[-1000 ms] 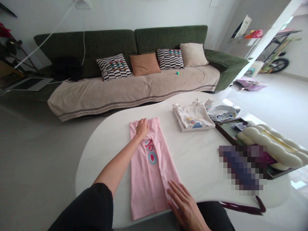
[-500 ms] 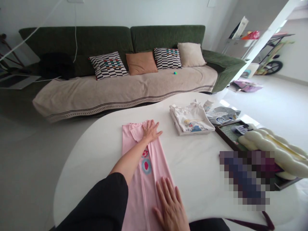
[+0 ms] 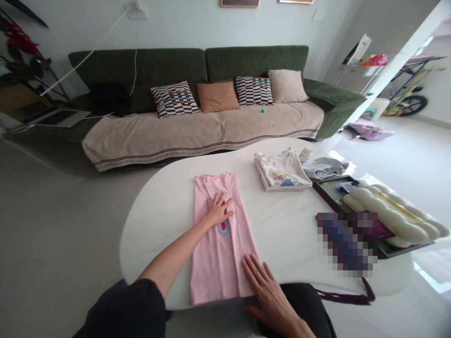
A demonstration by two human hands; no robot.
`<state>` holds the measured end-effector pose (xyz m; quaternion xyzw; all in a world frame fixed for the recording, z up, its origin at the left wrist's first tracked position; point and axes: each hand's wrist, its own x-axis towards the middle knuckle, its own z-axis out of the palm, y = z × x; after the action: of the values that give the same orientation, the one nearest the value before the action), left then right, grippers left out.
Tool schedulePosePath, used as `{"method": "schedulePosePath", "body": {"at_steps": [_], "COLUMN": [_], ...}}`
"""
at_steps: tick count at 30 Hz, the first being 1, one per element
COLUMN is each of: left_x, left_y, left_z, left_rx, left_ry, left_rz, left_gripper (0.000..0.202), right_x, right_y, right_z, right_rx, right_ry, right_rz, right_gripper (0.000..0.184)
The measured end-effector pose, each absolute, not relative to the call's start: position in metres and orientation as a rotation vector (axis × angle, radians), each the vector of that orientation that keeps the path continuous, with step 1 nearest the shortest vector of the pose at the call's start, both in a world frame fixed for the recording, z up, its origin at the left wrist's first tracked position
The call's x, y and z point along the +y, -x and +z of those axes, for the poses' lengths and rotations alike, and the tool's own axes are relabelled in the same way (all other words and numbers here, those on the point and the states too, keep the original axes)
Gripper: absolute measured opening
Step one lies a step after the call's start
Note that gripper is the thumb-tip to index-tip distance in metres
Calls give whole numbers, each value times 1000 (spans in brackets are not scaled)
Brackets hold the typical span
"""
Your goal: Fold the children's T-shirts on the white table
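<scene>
A pink garment (image 3: 207, 263), folded into a long strip with a printed blue and red motif, lies flat on the white table (image 3: 151, 220). My left hand (image 3: 219, 211) rests on its upper middle with the fingers spread, partly covering the print. At the garment's lower right edge lies my right hand (image 3: 269, 291), palm down and fingers stretched out. Neither hand grips anything. To the right of the garment's far end sits a stack of folded white shirts (image 3: 283, 173).
A brown tray (image 3: 331, 202) with a cream puffy item (image 3: 391, 211) stands at the table's right side, beside a blurred-out purple object (image 3: 347, 244). Silvery packaging (image 3: 324, 167) lies behind it. Beyond the table is a green sofa (image 3: 141, 65) with several cushions.
My left hand has slid from the garment's far right edge back toward me onto the print. My right hand has shifted to the lower right edge. The view has tilted up and turned left.
</scene>
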<state>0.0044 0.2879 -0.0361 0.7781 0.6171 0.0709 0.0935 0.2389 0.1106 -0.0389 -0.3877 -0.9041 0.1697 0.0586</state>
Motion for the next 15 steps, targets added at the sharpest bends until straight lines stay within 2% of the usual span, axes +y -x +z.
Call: {"method": "schedulePosePath", "body": {"at_steps": [4, 7, 12, 13, 15], "left_x": [266, 216, 79, 57, 26], "left_y": [-18, -26, -4, 3, 14], "left_z": [-33, -29, -37, -40, -46], "left_rx": [1913, 1822, 1681, 1723, 1808], "left_ry": [-2271, -2257, -2320, -2335, -2382], "left_rz": [234, 216, 25, 19, 32], "left_gripper": [59, 63, 85, 86, 73], "right_x": [105, 105, 110, 110, 107], "right_y": [-232, -233, -241, -241, -241], "right_z": [-42, -45, -51, -53, -59], "right_rx": [-2767, -2814, -2859, -2850, -2819], "right_ry": [1242, 1295, 1216, 1203, 1190], "right_rz": [475, 437, 348, 299, 186], "right_gripper": [89, 91, 90, 88, 84]}}
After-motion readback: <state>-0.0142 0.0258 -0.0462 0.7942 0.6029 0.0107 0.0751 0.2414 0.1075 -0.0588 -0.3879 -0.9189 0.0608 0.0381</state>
